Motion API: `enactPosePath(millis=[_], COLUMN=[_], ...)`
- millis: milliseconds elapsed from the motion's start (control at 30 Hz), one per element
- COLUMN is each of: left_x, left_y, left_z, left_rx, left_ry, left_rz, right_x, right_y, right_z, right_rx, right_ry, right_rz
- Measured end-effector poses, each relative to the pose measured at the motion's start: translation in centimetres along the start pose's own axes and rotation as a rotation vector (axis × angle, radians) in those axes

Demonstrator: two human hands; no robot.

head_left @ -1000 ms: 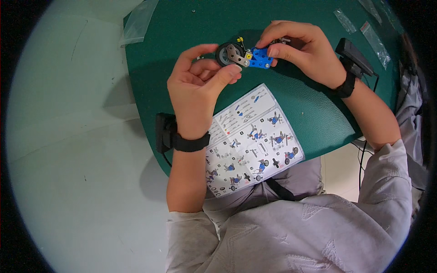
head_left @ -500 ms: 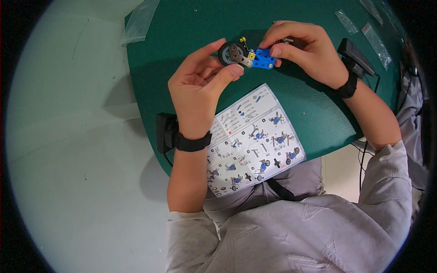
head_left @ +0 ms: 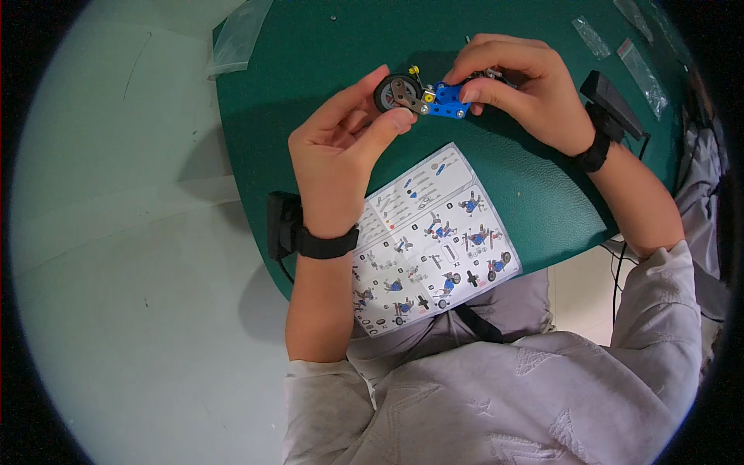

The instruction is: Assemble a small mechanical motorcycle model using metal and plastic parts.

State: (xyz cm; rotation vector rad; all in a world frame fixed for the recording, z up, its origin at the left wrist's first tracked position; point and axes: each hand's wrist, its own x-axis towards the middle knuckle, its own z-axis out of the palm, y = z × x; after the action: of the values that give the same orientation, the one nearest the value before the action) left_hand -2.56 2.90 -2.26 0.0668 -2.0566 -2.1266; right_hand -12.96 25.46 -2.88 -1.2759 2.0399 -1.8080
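A small toy motorcycle of blue perforated plates, grey metal strips and bolts is held between both hands, just above the green table. My left hand pinches its black-tyred wheel at the left end, thumb below and index finger above. My right hand is closed on the blue body's right end, thumb in front and fingers behind. A yellow piece sticks up near the wheel. The toy's rear part is mostly hidden by the right fingers. Below lies a printed instruction sheet with pictures of assembly steps.
The green table has a curved edge by a pale wall. A clear plastic bag lies at the far left, with small clear bags at the far right. Each wrist wears a black strap with a box-shaped device.
My right hand has tilted slightly and its fingers have shifted on the toy's rear part. The toy and my left hand have moved a touch to the right.
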Motion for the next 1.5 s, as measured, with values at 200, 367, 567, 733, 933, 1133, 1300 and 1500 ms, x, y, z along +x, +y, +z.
enactPosePath(millis=[200, 367, 567, 733, 933, 1133, 1300, 1500], left_x=[0.0, -0.1, -1.1, -1.1, -1.1, -0.7, -0.9, -0.8], left_y=[-0.1, -0.1, 0.5, 0.5, 0.6, 0.8, 0.9, 0.2], left_z=[0.0, -0.3, -0.8, -0.3, -0.5, -0.3, -1.1, -0.1], left_rx=[0.003, 0.127, 0.289, 0.239, 0.300, 0.302, 0.352, 0.207], left_ry=[-0.001, -0.021, -0.037, 0.053, 0.024, 0.032, -0.134, -0.050], left_rz=[0.021, 0.204, 0.459, 0.508, 0.601, 0.615, 0.612, 0.550], right_x=[0.3, 0.3, 0.2, 0.1, 0.3, 0.4, 0.4, 0.1], right_y=[-0.2, -1.5, -2.5, -2.0, -2.4, -2.1, -2.3, -2.4], right_z=[-0.4, -0.7, -0.9, -1.0, -1.0, -1.2, -1.3, -1.3], right_rx=[-0.242, -0.387, -0.485, -0.476, -0.463, -0.390, -0.380, -0.348], right_ry=[0.011, -0.008, 0.022, 0.023, 0.026, -0.007, -0.011, -0.058], right_rz=[-0.199, -0.298, -0.440, -0.520, -0.547, -0.497, -0.467, -0.382])
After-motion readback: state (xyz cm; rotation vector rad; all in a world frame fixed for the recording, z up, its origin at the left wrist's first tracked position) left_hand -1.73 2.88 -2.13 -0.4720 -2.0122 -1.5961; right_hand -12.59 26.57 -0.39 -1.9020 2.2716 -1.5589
